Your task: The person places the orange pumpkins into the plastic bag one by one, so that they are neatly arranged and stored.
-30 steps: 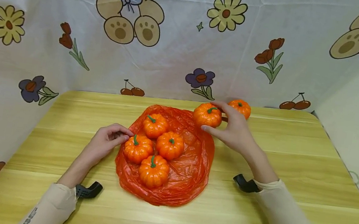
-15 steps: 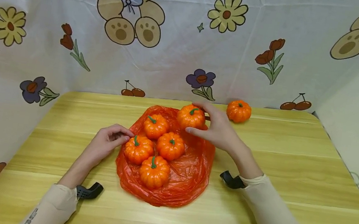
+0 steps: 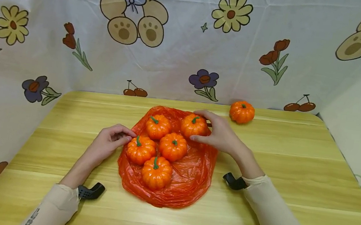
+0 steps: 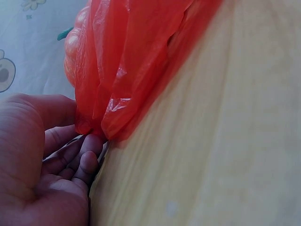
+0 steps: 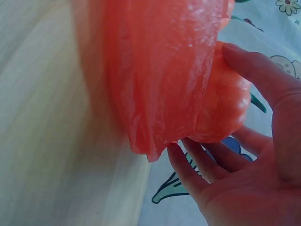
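A red plastic bag [image 3: 192,179] lies spread with its mouth up, and several small orange pumpkins with green stems sit in it. At its far right side, my right hand [image 3: 220,135] grips a pumpkin [image 3: 194,126], thumb on the near side and fingers behind; the right wrist view shows this pumpkin [image 5: 228,103] partly behind the bag's wall. My left hand [image 3: 108,141] pinches the bag's left edge beside another pumpkin [image 3: 141,150]. In the left wrist view, the bag's folds [image 4: 113,70] meet the thumb and curled fingers.
One more pumpkin [image 3: 242,112] stands outside the bag, at the table's back edge. Behind the wooden table [image 3: 281,157] hangs a white cloth [image 3: 178,31] printed with bears and flowers. A pale wall is on the right.
My right hand has carried its pumpkin leftward over the bag, then lowered it toward the far right part inside. My left hand stays at the bag's edge.
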A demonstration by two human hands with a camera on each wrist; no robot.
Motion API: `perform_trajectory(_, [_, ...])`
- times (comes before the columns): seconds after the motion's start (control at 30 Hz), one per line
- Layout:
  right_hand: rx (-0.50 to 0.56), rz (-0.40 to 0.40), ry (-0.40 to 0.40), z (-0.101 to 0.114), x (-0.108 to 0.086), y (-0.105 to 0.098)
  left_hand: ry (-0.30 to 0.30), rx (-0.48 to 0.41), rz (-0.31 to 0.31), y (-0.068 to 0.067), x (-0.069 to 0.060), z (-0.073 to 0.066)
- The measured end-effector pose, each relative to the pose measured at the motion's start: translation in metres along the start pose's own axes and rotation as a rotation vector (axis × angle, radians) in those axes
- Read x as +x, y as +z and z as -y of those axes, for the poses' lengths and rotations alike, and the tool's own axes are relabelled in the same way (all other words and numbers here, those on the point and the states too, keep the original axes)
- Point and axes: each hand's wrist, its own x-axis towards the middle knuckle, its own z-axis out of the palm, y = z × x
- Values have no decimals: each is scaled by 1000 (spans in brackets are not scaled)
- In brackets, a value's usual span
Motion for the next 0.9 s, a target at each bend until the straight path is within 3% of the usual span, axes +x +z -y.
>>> perform_trajectory(0.4, [57,65,10,-12,1,7,-6,22,-3,0,0,0])
perform_trajectory(0.57, [35,73,2,-16,1,9,-7,28,-6,0,0,1])
perform_trajectory(0.9, [135,61,3,-17,-2,-5,-3,25,-2,0,0,1])
